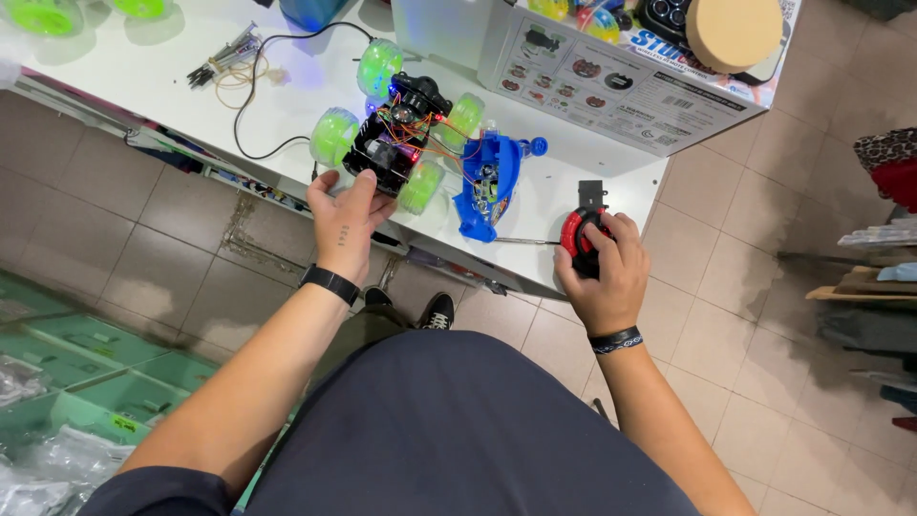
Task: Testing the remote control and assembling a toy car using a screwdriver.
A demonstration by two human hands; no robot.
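An opened toy car (pixel 399 141) with a black chassis, exposed wiring and several translucent green wheels lies on the white table (pixel 287 105). My left hand (pixel 346 218) rests at the table's front edge, fingertips touching the car's near end. Its blue body shell (pixel 487 180) lies just right of the car. My right hand (pixel 600 269) grips a red and black remote controller (pixel 580 234) at the table's near right corner, thumb on top.
A printed toy box (pixel 611 81) stands at the back right with a round tan disc (pixel 734 31) on it. A black cable (pixel 250 91), small tools (pixel 224 53), spare green wheels (pixel 43 14) lie left. Green bins (pixel 86 382) sit on the tiled floor.
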